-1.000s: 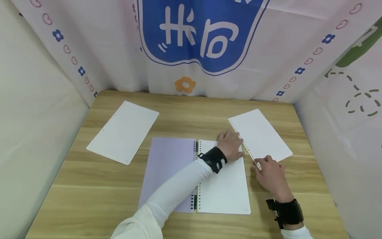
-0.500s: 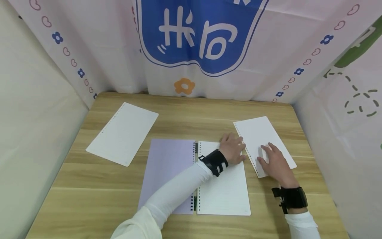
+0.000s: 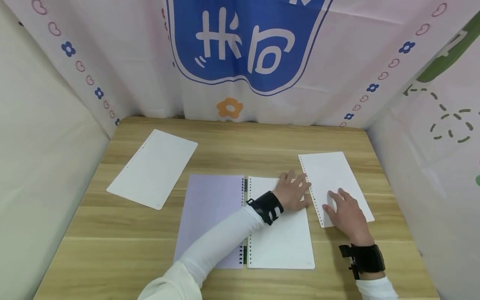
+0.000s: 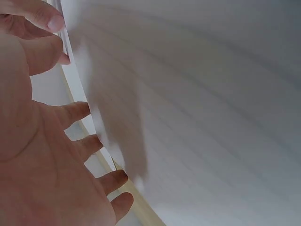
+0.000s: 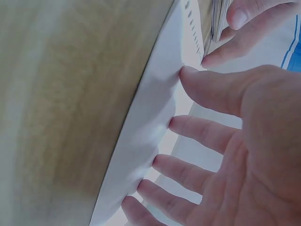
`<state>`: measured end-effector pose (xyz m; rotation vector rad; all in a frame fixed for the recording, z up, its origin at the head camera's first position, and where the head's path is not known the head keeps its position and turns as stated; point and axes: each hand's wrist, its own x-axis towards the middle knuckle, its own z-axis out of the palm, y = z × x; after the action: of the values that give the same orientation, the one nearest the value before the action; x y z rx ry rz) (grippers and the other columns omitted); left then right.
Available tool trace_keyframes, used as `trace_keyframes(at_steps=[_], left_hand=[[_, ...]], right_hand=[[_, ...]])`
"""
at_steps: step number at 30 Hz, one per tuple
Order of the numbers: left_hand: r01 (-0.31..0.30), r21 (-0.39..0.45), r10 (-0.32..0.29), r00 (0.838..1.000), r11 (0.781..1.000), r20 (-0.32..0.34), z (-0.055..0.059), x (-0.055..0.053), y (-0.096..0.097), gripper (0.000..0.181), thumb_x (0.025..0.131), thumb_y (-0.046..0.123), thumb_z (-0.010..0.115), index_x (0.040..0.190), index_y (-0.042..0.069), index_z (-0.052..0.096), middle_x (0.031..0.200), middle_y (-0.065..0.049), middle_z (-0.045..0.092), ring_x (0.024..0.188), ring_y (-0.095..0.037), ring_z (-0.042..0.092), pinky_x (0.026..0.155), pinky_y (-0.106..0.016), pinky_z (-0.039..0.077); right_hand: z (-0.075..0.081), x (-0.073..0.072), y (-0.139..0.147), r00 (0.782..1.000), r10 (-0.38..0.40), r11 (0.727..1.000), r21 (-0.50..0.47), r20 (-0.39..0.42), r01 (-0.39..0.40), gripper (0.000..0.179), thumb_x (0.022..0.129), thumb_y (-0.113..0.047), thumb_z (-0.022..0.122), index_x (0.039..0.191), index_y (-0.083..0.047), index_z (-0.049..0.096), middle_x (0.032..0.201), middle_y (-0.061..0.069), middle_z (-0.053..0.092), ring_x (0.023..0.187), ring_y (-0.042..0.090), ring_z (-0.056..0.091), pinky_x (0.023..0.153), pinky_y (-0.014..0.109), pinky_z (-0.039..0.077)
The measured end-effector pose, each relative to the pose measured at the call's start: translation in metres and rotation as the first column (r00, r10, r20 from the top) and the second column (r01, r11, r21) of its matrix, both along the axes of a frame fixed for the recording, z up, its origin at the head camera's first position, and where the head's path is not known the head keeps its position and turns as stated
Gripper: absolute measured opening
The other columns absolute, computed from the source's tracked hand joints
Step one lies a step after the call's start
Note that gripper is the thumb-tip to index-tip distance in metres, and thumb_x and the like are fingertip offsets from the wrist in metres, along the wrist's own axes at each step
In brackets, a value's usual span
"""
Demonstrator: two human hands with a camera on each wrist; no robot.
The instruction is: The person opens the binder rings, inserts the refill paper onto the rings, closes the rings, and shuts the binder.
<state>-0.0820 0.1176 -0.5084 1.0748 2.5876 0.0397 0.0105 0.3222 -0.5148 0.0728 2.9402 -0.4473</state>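
An open loose-leaf notebook (image 3: 279, 241) lies mid-table, its purple cover (image 3: 211, 204) on the left and white lined pages on the right. My left hand (image 3: 291, 193) rests with spread fingers on the upper right edge of those pages. To the right lies a loose white sheet (image 3: 324, 173) with punched holes along its left edge, slightly slanted. My right hand (image 3: 349, 216) touches its lower part with fingertips, fingers extended and apart. In the right wrist view, the fingertips and thumb of the right hand (image 5: 225, 150) meet the sheet's surface (image 5: 150, 94).
A second punched sheet (image 3: 153, 168) lies slanted at the left of the wooden table (image 3: 123, 254). A white printed curtain (image 3: 150, 83) hangs behind the table's back edge, and pale fabric walls (image 3: 45, 146) stand on both sides.
My right hand has released the right sheet's lower left corner and now rests its fingertips on it. That sheet has slid nearer and right, turning straighter. The left hand stays nearly in place.
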Motion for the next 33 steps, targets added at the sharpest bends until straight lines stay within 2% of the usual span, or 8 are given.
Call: trace_keyframes(at_steps=[7, 12, 17, 20, 27, 29, 33], left_hand=[[0.031, -0.041, -0.033, 0.997, 0.999, -0.067, -0.003, 0.015, 0.006, 0.064, 0.109, 0.062, 0.044, 0.167, 0.035, 0.036, 0.178, 0.003, 0.025, 0.163, -0.031, 0.024, 0.131, -0.048, 0.022], [0.095, -0.074, -0.103, 0.989, 0.993, -0.106, 0.001, 0.029, 0.011, 0.063, 0.109, 0.064, 0.042, 0.165, 0.036, 0.039, 0.177, 0.004, 0.026, 0.162, -0.025, 0.027, 0.131, -0.045, 0.025], [0.157, -0.078, -0.164, 0.982, 0.985, -0.097, 0.009, 0.042, 0.012, 0.063, 0.109, 0.065, 0.04, 0.162, 0.032, 0.044, 0.177, 0.004, 0.028, 0.161, -0.018, 0.029, 0.13, -0.042, 0.029], [0.176, -0.087, -0.183, 0.979, 0.981, -0.086, 0.009, 0.049, 0.012, 0.063, 0.109, 0.065, 0.039, 0.163, 0.032, 0.044, 0.176, 0.005, 0.028, 0.161, -0.014, 0.03, 0.129, -0.04, 0.03], [0.183, -0.078, -0.19, 0.977, 0.98, -0.101, 0.005, 0.054, 0.013, 0.06, 0.107, 0.068, 0.044, 0.156, 0.034, 0.051, 0.172, 0.008, 0.037, 0.157, -0.012, 0.037, 0.126, -0.041, 0.033], [0.185, -0.069, -0.191, 0.977, 0.98, -0.096, 0.004, 0.053, 0.014, 0.058, 0.107, 0.068, 0.045, 0.154, 0.035, 0.053, 0.171, 0.009, 0.038, 0.156, -0.013, 0.038, 0.126, -0.041, 0.033], [0.201, -0.069, -0.206, 0.976, 0.977, -0.075, 0.006, 0.056, 0.014, 0.057, 0.107, 0.067, 0.046, 0.153, 0.035, 0.055, 0.17, 0.01, 0.038, 0.156, -0.012, 0.038, 0.126, -0.042, 0.033]], right_hand=[[0.0, 0.01, -0.005, 0.999, -0.025, 0.999, 0.024, 0.024, 0.025, 0.056, 0.105, -0.028, 0.066, 0.149, 0.006, 0.055, 0.154, 0.044, 0.04, 0.135, 0.068, 0.045, 0.1, 0.078, 0.045], [0.001, 0.015, -0.005, 0.999, -0.037, 0.999, 0.031, 0.01, 0.037, 0.056, 0.104, -0.029, 0.067, 0.148, 0.004, 0.056, 0.154, 0.044, 0.041, 0.131, 0.069, 0.047, 0.095, 0.078, 0.048], [0.002, 0.019, -0.008, 0.999, -0.053, 0.998, 0.032, -0.004, 0.053, 0.056, 0.104, -0.031, 0.068, 0.147, 0.003, 0.058, 0.153, 0.043, 0.043, 0.128, 0.068, 0.05, 0.09, 0.077, 0.051], [0.003, 0.021, -0.01, 0.999, -0.051, 0.998, 0.035, -0.015, 0.051, 0.056, 0.103, -0.031, 0.07, 0.145, 0.004, 0.06, 0.151, 0.044, 0.045, 0.125, 0.068, 0.052, 0.087, 0.076, 0.053], [0.006, 0.025, -0.011, 0.998, -0.058, 0.997, 0.044, -0.019, 0.059, 0.055, 0.1, -0.033, 0.074, 0.139, 0.004, 0.065, 0.143, 0.042, 0.053, 0.116, 0.065, 0.057, 0.077, 0.071, 0.057], [0.006, 0.024, -0.004, 0.997, -0.053, 0.998, 0.016, -0.047, 0.054, 0.051, 0.099, -0.03, 0.076, 0.134, 0.006, 0.068, 0.138, 0.042, 0.056, 0.114, 0.064, 0.059, 0.08, 0.07, 0.056], [0.005, 0.024, 0.018, 0.992, -0.082, 0.995, -0.068, -0.096, 0.075, 0.049, 0.101, -0.025, 0.073, 0.132, 0.013, 0.065, 0.133, 0.045, 0.056, 0.119, 0.063, 0.057, 0.094, 0.073, 0.05]])
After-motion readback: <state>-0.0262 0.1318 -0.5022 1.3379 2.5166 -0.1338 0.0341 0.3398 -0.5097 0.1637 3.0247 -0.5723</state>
